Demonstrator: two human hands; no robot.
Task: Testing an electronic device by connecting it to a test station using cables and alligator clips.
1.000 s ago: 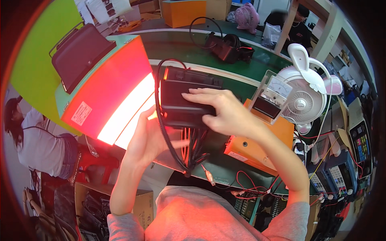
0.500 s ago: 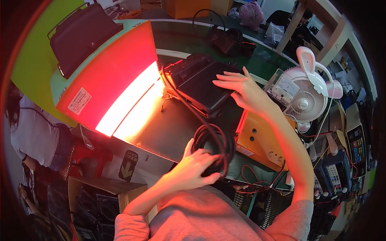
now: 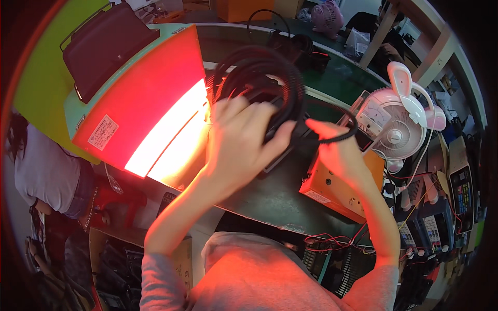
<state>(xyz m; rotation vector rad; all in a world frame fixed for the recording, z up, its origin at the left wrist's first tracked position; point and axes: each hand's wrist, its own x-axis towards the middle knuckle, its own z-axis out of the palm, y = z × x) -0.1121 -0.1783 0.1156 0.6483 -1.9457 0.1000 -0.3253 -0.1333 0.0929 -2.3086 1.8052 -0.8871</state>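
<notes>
My left hand (image 3: pixel 241 137), raised over the bench and smeared by motion, is closed on a thick coil of black cable (image 3: pixel 295 78). Part of the cable looks ribbed. A loop of it stretches across to my right hand (image 3: pixel 337 153), where the fingers are bent round the cable end. Behind the coil lies a flat black device (image 3: pixel 276 161), mostly hidden by the cable and my left hand. The orange box (image 3: pixel 332 179) stands just below my right hand.
A glowing lamp panel (image 3: pixel 166 140) in a red-lit housing stands at left, a dark case (image 3: pixel 111 49) on top. At right are a white rabbit-eared fan (image 3: pixel 397 129), an analog meter (image 3: pixel 374 113) and bench instruments (image 3: pixel 430 228). Red wires (image 3: pixel 332 239) lie along the near edge. Another person (image 3: pixel 49 160) is at far left.
My left hand has lifted the coiled cable from the near bench edge, up and away over the black device. My right hand has left the device and come nearer, onto the cable loop.
</notes>
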